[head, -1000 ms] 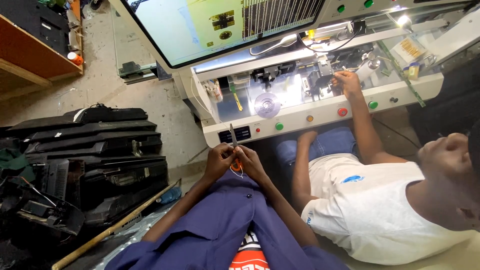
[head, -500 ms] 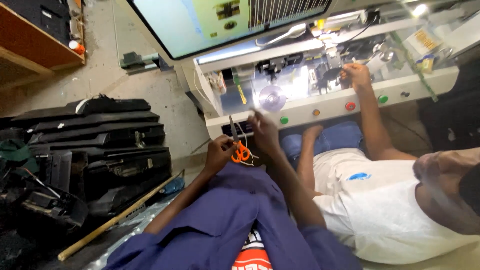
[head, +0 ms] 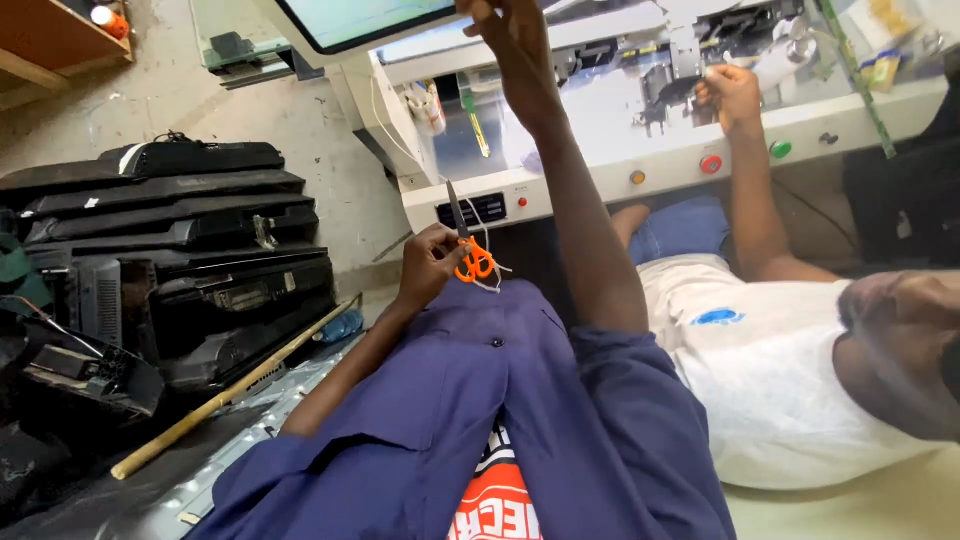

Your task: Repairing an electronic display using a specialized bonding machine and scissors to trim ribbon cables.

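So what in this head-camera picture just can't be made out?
- Right hand: fingertips cut off by the top edge, so what they touch is hidden.
- Orange-handled scissors in the left hand: thin white thread at the handles is too fine to trace.
- Co-worker's hand at the white machine: glare hides the small part it grips.
- Black flat casings: details too dark.

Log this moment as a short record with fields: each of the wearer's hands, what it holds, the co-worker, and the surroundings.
left hand: holds orange-handled scissors, blades pointing up, a thin white cord at the handles
right hand: raised toward the monitor; whether it grips anything cannot be told
co-worker's hand: reaching into the lit white machine
machine front: red button, green button
left side: stack of black screen casings, wooden stick on the floor
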